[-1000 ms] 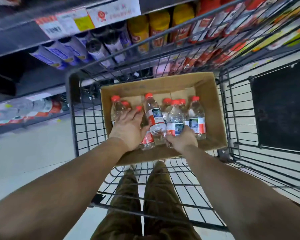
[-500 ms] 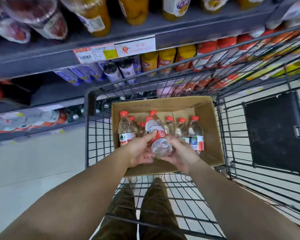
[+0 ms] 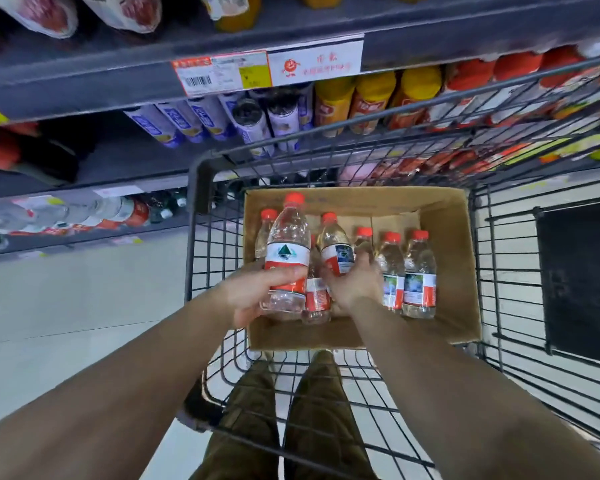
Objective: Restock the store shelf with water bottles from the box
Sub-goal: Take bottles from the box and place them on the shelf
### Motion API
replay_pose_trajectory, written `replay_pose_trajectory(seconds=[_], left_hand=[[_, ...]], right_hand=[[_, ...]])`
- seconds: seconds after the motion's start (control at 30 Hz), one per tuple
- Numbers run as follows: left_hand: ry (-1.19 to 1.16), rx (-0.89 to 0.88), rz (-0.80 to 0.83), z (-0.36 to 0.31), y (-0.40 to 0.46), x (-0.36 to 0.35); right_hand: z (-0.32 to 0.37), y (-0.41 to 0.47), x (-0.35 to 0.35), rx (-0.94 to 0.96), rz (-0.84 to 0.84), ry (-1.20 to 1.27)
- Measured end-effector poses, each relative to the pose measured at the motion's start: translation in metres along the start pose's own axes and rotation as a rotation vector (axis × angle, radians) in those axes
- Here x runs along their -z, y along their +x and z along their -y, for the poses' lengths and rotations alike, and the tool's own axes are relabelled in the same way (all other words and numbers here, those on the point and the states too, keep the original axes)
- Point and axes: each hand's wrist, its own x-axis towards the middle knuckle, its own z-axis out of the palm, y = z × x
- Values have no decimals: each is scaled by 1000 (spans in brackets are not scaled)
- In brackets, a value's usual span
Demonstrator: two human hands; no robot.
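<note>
Your arms are bare to the edge of view, with no sleeves, watch or rings showing on your left hand (image 3: 253,296) or right hand (image 3: 355,287). You wear olive-brown trousers (image 3: 288,420).

Box (image 3: 444,271): open brown cardboard, sitting in a wire cart. It holds clear water bottles with red caps and red-and-white labels. One bottle (image 3: 286,252) is raised above the rest, roughly upright, at the box's left side. A second bottle (image 3: 336,252) is raised beside it, tilted slightly. Two bottles (image 3: 419,275) stand upright mid-box, touching. Shelf (image 3: 84,216), lower left: similar bottles, blurred.
</note>
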Motion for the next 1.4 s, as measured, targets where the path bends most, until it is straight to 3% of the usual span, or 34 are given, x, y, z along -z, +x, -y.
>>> replay_pose_trajectory(seconds=[0.2,0.37,0.5,0.63,0.93,1.07,1.17,1.3,1.4], left_hand=[[85,2,23,4,1,12],[50,-19,-35,6,-15,1],[13,-50,-17,0,-46,-7],[-9,-143,4,-8,-86,-11],[-159,-418,-58,-9,-208,66],[-202,-536,-97,12,-267,140],[-198,-599,-177,34,-315,218],[-174,-688,-278,68,-390,318],[-197,-736,-342,91,-439,378]], right_hand=[[1,21,-3,-44,119,-2],[-13,-12,33,-258,441,905],[-25,-59,61,-207,734,1197],[0,-102,77,-13,914,1102],[111,-200,56,326,877,704],[173,-258,5,542,952,614],[227,-309,-53,709,880,497],[298,-373,-141,804,793,477],[343,-414,-198,818,817,487]])
